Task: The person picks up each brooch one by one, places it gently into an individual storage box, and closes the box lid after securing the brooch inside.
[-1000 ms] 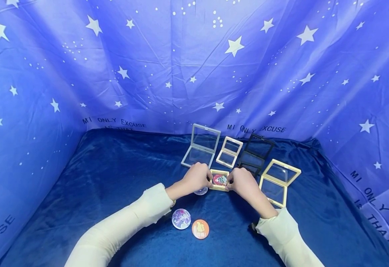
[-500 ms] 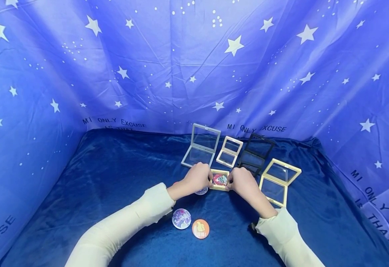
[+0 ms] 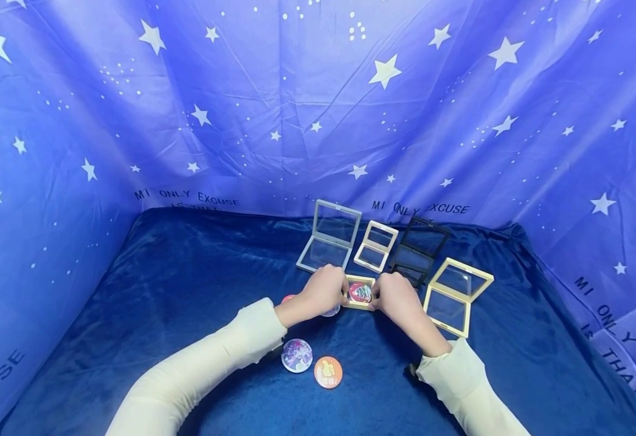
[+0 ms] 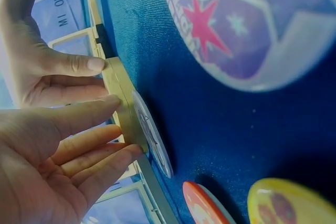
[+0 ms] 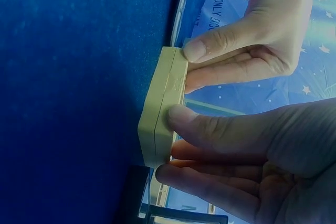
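A small closed yellow frame [image 3: 360, 306] with a red round badge [image 3: 360, 292] inside lies on the blue cloth between both hands. My left hand [image 3: 324, 289] pinches its left side with thumb and fingers; my right hand [image 3: 401, 298] pinches its right side. In the left wrist view, the thumb and fingers of my left hand [image 4: 68, 156] touch the yellow edge [image 4: 125, 103]. In the right wrist view my right hand [image 5: 236, 150] has its thumb on the frame's side [image 5: 165, 103]. A pale round badge [image 4: 152, 132] lies close beside the frame.
Behind the hands stand an opened grey frame [image 3: 337, 224], a small pink one [image 3: 375, 247] and a black one [image 3: 421, 239]. An opened yellow frame [image 3: 460, 298] is at the right. Nearer lie a purple badge [image 3: 297, 355] and an orange badge [image 3: 329, 372]. Another red badge [image 3: 287, 298] is partly hidden.
The hands keep their hold on the small yellow frame with barely any movement. The head view has shifted slightly.
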Tool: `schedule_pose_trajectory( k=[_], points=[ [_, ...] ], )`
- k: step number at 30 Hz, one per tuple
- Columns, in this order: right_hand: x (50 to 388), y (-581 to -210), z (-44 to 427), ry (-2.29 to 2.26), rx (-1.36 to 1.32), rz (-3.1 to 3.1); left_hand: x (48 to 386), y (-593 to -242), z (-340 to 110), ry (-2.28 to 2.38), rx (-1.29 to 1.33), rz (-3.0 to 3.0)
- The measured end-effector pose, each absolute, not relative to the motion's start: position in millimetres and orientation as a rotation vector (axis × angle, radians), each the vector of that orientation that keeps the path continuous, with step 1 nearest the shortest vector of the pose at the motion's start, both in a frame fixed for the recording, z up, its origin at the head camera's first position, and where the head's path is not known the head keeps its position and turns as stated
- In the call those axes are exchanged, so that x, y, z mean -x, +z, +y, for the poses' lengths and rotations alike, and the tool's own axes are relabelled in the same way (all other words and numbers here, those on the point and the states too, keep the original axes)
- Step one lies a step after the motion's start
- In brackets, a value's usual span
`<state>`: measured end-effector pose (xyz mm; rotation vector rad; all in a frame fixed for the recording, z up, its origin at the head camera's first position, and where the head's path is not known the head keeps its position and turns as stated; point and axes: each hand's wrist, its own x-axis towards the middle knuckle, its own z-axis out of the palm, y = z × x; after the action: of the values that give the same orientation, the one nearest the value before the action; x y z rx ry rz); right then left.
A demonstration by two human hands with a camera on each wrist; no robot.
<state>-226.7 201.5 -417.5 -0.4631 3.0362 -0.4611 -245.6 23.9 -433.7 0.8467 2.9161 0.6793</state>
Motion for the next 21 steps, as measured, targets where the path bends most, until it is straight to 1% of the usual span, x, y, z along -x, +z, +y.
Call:
schedule_pose_trajectory(
  k=[21],
  points=[
    [226.6,-416.2,202.0,-0.479,0.423,3.034,244.1,-427.3,24.8,0.751,-0.73,2.915]
  ],
)
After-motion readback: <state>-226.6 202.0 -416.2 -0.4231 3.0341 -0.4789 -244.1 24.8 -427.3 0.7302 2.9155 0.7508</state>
